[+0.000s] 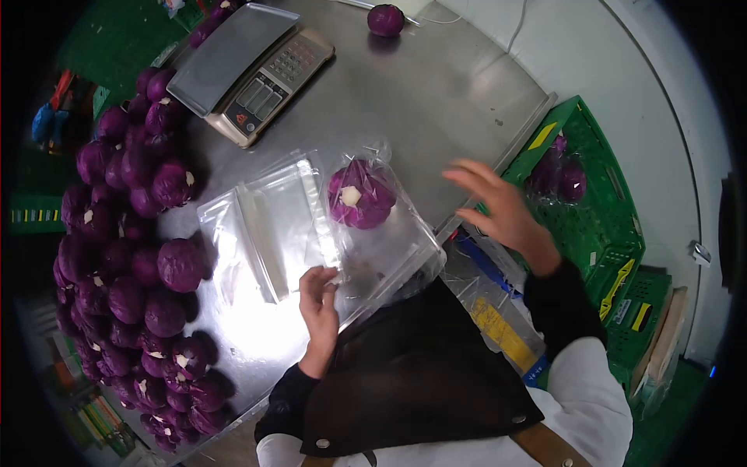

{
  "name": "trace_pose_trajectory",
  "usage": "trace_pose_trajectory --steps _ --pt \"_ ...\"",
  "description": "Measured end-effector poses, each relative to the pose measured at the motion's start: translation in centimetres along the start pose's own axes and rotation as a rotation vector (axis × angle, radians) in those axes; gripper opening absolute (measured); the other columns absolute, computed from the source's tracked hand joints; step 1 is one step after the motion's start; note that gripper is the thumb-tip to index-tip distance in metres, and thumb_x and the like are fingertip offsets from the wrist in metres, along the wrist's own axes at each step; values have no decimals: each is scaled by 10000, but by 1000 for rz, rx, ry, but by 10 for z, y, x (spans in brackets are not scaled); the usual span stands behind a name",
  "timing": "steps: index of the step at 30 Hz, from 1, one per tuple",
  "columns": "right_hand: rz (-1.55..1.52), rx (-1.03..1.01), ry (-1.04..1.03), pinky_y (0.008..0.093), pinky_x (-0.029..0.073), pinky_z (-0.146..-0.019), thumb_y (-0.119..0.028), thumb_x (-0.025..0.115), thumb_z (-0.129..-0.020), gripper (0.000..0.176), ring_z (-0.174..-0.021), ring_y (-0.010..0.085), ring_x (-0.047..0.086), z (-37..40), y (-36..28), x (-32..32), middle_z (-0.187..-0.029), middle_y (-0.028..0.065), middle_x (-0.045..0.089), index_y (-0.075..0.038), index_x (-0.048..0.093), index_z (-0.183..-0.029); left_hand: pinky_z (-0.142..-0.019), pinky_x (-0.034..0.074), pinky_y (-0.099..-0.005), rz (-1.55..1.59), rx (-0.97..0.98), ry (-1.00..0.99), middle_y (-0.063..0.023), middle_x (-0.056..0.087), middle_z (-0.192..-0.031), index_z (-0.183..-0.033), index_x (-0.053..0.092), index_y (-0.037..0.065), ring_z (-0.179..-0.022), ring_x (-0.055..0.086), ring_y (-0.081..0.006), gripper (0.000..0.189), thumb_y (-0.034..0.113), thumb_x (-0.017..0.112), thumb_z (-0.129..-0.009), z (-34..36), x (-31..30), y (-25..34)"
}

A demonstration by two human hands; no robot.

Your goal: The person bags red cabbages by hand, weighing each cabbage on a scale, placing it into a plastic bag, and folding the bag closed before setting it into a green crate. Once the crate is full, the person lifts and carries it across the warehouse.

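A red cabbage (362, 194), its pale cut stem facing up, lies inside a clear plastic bag (401, 261) on the metal table. My left hand (317, 315) is at the near left corner of this bag, with bent fingers closed on its edge. To the right of the bag, my right hand (506, 214) is raised with its fingers apart and holds nothing. A stack of flat clear bags (272, 226) lies left of the bagged cabbage.
Many loose red cabbages (124, 300) are piled along the left side. A scale (261, 97) stands at the back, and a single cabbage (385, 20) sits at the far edge. On the right, a green crate (603, 229) holds bagged cabbages (572, 179).
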State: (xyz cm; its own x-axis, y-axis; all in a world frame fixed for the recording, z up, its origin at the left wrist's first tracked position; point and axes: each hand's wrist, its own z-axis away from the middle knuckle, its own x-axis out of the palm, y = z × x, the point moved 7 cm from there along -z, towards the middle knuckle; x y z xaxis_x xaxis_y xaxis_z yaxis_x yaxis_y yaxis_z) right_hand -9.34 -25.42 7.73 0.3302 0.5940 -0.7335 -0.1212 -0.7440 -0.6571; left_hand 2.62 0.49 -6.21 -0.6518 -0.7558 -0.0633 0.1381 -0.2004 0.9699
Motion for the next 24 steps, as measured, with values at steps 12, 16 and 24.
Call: trace_pose_trajectory --steps 12,16,24 --pt "-430 138 339 260 491 -748 -74 570 -868 130 -794 157 641 -33 33 -18 -852 78 674 15 656 -906 -852 477 -326 48 526 297 -172 617 -979 -912 546 -50 -959 602 -249 170 29 396 -930 -50 -7 99" --pt "-397 118 598 235 486 -638 -155 542 -905 183 -698 115 629 -45 46 -13 -835 66 673 6 629 -915 -681 519 -284 -28 495 350 -126 594 -804 -910 485 -46 -759 651 -215 179 74 362 -961 -87 5 135" --pt "-829 716 268 254 394 -352 -217 418 -959 299 -383 125 511 4 94 66 -534 66 553 15 532 -810 -390 468 -274 15 -66 243 -121 546 -715 -833 427 -24 -442 596 -230 250 183 377 -964 -84 17 41"
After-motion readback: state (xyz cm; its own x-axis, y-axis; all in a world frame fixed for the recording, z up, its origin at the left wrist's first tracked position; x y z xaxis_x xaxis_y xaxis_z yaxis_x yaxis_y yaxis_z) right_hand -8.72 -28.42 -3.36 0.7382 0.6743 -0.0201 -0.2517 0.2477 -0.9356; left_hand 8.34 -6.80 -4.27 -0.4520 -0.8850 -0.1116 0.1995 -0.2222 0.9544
